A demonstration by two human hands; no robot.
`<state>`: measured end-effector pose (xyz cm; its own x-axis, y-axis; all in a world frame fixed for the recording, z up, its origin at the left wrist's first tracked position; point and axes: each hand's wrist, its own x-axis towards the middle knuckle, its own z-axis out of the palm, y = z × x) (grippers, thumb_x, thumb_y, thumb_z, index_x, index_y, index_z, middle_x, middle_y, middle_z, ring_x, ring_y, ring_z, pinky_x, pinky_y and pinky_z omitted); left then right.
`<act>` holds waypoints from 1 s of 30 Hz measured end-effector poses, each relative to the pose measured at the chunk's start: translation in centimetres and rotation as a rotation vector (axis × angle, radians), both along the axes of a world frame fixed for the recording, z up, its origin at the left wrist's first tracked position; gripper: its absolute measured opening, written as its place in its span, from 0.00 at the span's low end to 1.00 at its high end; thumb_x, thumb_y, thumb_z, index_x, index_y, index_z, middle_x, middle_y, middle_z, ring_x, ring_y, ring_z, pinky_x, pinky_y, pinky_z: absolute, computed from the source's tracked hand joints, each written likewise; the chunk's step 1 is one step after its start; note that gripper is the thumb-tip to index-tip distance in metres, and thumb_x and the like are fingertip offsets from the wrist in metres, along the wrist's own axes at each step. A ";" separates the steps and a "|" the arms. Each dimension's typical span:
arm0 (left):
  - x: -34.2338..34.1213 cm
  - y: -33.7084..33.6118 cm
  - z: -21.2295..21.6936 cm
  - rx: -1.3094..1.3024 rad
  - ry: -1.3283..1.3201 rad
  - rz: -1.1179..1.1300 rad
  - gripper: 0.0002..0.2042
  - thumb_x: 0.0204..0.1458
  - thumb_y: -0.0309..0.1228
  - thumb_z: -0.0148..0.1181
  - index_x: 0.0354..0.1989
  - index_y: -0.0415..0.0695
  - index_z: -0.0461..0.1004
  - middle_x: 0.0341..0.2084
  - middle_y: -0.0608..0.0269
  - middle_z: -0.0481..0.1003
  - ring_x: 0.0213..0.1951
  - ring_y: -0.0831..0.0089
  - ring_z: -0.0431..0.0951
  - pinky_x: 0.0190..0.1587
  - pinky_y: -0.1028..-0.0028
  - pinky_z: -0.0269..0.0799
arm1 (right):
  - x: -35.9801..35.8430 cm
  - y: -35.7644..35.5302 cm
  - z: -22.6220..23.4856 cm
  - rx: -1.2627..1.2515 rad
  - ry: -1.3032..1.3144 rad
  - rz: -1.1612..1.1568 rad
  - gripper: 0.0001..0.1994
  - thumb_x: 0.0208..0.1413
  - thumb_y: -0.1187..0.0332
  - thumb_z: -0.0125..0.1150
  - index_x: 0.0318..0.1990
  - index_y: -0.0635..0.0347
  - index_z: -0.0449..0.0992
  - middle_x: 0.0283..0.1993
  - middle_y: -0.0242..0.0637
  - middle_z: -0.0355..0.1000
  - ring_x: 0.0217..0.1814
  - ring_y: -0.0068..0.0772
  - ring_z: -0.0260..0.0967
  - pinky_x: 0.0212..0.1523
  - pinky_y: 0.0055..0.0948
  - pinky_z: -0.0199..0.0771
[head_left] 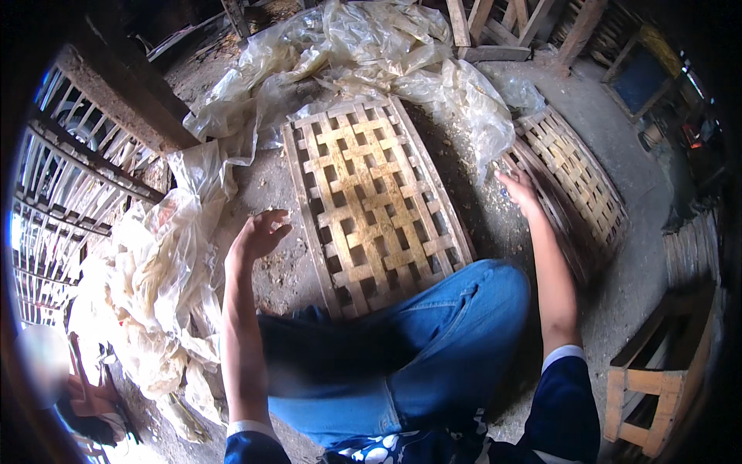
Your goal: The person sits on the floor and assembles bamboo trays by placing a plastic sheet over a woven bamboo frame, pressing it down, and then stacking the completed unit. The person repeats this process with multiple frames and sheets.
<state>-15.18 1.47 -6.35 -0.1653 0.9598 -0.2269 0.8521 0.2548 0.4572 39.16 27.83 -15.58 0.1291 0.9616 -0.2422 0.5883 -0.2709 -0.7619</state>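
Note:
A flat woven bamboo rack [379, 197] with a wooden frame lies on the ground in front of my bent knees. Left of its frame, my left hand [261, 233] is held out with curved fingers apart and nothing in it. On the other side my right hand [519, 191] reaches out beside a second woven rack [576, 166], close to its left edge. Its fingers look stretched out and hold nothing that I can see. Whether they touch that edge I cannot tell.
Crumpled clear plastic sheeting [363, 46] surrounds the far side, with another heap [154, 271] at the left. A wooden post [124, 97] and slatted wall [69, 178] stand left. A wooden crate-like frame [645, 402] sits at the lower right. Another person [89, 394] is at the lower left.

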 end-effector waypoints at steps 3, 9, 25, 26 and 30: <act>0.2 0.8 0.1 0.049 0.008 -0.028 0.20 0.56 0.38 0.63 0.56 0.45 0.74 0.46 0.54 0.80 0.41 0.63 0.82 0.45 0.64 0.77 | -1.8 4.9 0.6 0.115 -0.043 -0.023 0.33 0.45 0.42 0.72 0.50 0.61 0.77 0.46 0.42 0.77 0.47 0.39 0.75 0.44 0.41 0.75; 0.9 2.8 0.5 0.037 -0.061 -0.040 0.20 0.55 0.36 0.63 0.55 0.44 0.75 0.49 0.49 0.78 0.47 0.58 0.81 0.49 0.63 0.77 | -1.6 10.1 0.5 0.282 -0.388 -0.294 0.18 0.48 0.51 0.70 0.35 0.57 0.82 0.37 0.44 0.81 0.39 0.40 0.78 0.43 0.36 0.75; -0.8 0.7 -0.2 0.129 -0.009 -0.047 0.20 0.55 0.40 0.62 0.55 0.46 0.75 0.46 0.51 0.80 0.47 0.55 0.81 0.51 0.62 0.76 | 2.1 6.5 26.6 0.862 -0.772 0.036 0.16 0.52 0.57 0.64 0.43 0.59 0.77 0.41 0.51 0.78 0.46 0.55 0.76 0.47 0.44 0.75; -0.8 0.7 -0.1 0.127 0.006 -0.050 0.20 0.55 0.40 0.62 0.55 0.46 0.75 0.45 0.51 0.80 0.47 0.55 0.81 0.51 0.62 0.76 | 2.9 6.2 27.8 0.895 -0.820 0.060 0.16 0.52 0.58 0.64 0.43 0.59 0.78 0.39 0.48 0.79 0.43 0.51 0.78 0.45 0.41 0.75; -0.8 0.1 0.5 0.113 0.018 -0.059 0.21 0.56 0.40 0.62 0.56 0.47 0.75 0.46 0.51 0.80 0.48 0.55 0.81 0.51 0.63 0.76 | 3.9 4.4 31.4 0.746 -0.691 0.054 0.13 0.53 0.56 0.62 0.37 0.56 0.82 0.33 0.44 0.80 0.38 0.44 0.79 0.42 0.37 0.76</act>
<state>-15.93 1.54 -5.87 -0.1107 0.9873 -0.1138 0.8726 0.1513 0.4644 43.07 32.19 15.83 -0.0343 0.8456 0.5326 0.9612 0.1739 -0.2142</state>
